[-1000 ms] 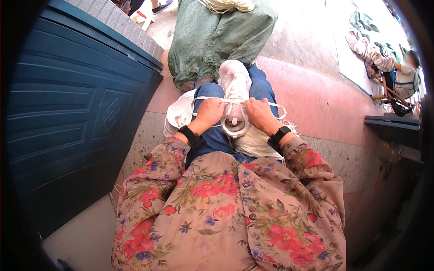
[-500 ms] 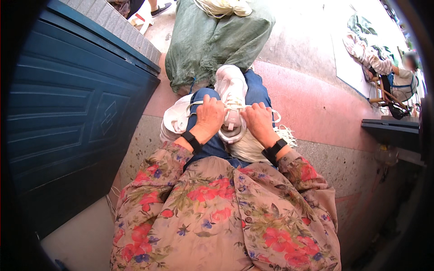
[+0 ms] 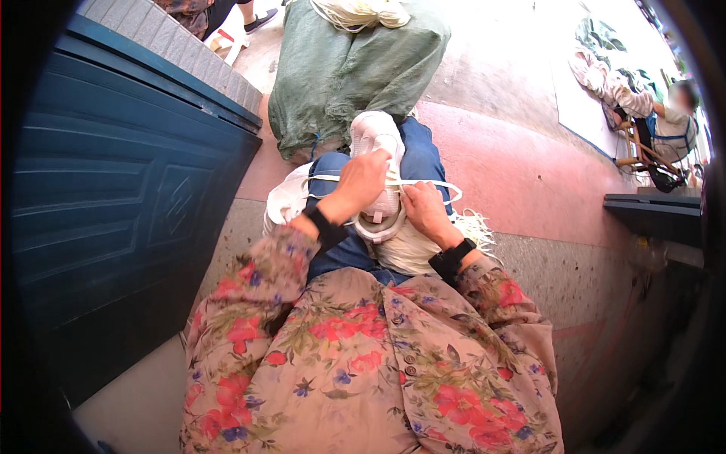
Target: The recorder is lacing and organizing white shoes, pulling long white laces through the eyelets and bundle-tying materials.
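A white sneaker [image 3: 372, 130] rests on my lap between my jeans-clad knees, its toe pointing away from me. My left hand [image 3: 364, 181] lies across its lacing, fingers closed on a white shoelace [image 3: 324, 178] and partly hiding the tongue. On the sneaker's right side my right hand [image 3: 425, 206] pinches the lace, which loops out to the right above the knuckles. Another white shoe [image 3: 286, 198] sits by my left thigh. A bundle of cream laces [image 3: 414, 254] lies on my lap beneath the sneaker, its loose ends spreading beside my right leg.
A stuffed green woven sack [image 3: 348, 76] stands just beyond my knees, with more cream laces [image 3: 363, 12] on top. A dark blue panelled door [image 3: 113, 189] is close on my left. At the far right a person [image 3: 669, 125] sits on a wooden chair.
My left hand has shifted up and to the right, over the sneaker's lacing. My right hand stays at the sneaker's right side, and the view has moved slightly.
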Motion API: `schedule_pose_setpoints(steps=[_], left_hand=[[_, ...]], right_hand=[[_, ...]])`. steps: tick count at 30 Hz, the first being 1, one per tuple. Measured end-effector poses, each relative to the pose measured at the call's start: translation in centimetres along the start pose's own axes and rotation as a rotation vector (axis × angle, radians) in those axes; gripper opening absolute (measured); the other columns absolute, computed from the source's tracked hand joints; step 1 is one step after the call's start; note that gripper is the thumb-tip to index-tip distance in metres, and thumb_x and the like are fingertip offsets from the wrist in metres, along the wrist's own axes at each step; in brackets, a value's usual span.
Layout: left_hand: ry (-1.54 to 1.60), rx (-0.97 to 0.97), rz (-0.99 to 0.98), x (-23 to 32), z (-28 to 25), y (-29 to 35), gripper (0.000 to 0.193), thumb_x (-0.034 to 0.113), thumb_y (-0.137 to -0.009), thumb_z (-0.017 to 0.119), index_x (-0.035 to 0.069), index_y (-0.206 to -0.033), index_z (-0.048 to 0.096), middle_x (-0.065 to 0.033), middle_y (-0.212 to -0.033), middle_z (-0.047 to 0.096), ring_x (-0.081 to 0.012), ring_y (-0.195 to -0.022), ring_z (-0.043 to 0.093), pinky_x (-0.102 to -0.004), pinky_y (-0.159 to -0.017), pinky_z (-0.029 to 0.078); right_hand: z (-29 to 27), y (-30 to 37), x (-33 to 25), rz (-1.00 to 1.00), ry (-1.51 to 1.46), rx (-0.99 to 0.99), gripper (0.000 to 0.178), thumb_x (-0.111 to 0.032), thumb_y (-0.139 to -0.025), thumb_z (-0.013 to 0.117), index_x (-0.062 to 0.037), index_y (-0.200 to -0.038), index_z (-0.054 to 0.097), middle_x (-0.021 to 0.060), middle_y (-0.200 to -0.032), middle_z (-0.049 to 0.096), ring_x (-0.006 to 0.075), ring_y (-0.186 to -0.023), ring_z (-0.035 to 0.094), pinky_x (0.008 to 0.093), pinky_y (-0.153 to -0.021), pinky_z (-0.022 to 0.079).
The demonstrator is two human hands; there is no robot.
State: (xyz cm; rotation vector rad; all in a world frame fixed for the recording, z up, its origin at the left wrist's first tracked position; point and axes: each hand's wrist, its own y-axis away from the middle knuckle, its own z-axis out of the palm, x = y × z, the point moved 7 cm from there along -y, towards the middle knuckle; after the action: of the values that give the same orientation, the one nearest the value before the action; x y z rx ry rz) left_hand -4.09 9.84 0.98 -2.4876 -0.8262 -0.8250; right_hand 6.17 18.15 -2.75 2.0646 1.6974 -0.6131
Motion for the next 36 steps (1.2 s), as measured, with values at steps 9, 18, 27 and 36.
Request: schedule_pose_setpoints(steps=[9, 18, 27, 36], left_hand=[[0.389, -0.849, -0.532, -1.5, 8.0, -3.2, 0.07, 0.002, -0.064, 0.063, 0.002, -0.127, 0.032, -0.0092, -0.061, 0.055, -0.0131, -0.043, 0.051, -0.0252, -0.034, 0.037], [0.981, -0.431, -0.832, -2.3, 1.6, -4.8, 0.061, 0.002, -0.069, 0.064, -0.001, -0.121, 0.031, -0.0094, -0.066, 0.057, -0.0119, -0.046, 0.052, -0.0217, -0.036, 0.039], [0.861, -0.633, -1.057, -1.8, 6.4, -3.7, 0.016, 0.007, -0.072, 0.068, -0.003, -0.065, 0.057, -0.0098, -0.056, 0.057, -0.0101, -0.039, 0.048, -0.0199, -0.03, 0.033], [0.309, -0.377, -0.458, -1.4, 2.1, -3.1, 0.036, 0.002, -0.076, 0.046, -0.008, -0.11, 0.041, -0.0238, -0.08, 0.059, -0.0284, -0.052, 0.06, -0.0377, -0.039, 0.047]], right_hand=[[-0.1, 0.0, -0.8, 0.017, 0.012, 0.012, 0.016, -0.016, -0.077, 0.051, -0.0069, -0.088, 0.056, 0.0096, -0.079, 0.056, 0.0278, -0.08, 0.051, 0.0404, -0.066, 0.038], [-0.7, -2.1, -3.8, -0.2, 0.583, -0.09, 0.008, -0.014, -0.069, 0.052, -0.01, -0.066, 0.058, 0.0052, -0.083, 0.049, 0.0199, -0.084, 0.044, 0.0334, -0.069, 0.031], [-22.2, 0.1, -9.6, -0.402, -0.281, 0.798, 0.004, -0.001, -0.076, 0.055, -0.0012, -0.077, 0.051, 0.0088, -0.075, 0.048, 0.0216, -0.07, 0.046, 0.03, -0.063, 0.038], [-26.0, -0.6, -6.7, -0.232, -1.126, 0.727, 0.023, -0.023, -0.091, 0.044, -0.0024, -0.086, 0.053, 0.0022, -0.07, 0.048, 0.0079, -0.057, 0.045, 0.0234, -0.055, 0.044]])
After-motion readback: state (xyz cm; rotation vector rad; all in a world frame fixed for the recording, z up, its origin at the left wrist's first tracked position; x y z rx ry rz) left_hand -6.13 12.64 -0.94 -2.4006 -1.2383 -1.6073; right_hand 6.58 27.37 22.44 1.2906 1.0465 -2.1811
